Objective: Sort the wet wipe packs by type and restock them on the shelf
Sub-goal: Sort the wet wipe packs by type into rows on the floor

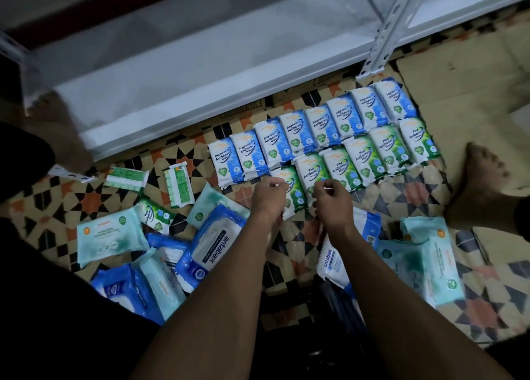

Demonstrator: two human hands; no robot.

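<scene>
Both our left hand [268,196] and right hand [332,200] pinch the green Pine pack [289,190] at the near-left end of the Pine row [370,155], just before the white shelf [200,72]. Tugging sideways could knock neighbouring packs askew, mixing them with the blue Fragrance Free row [309,127].

Dim indoor light, bluish cast, soft motion blur overall, wide-angle bending at edges, dark shadowed lower corners
</scene>
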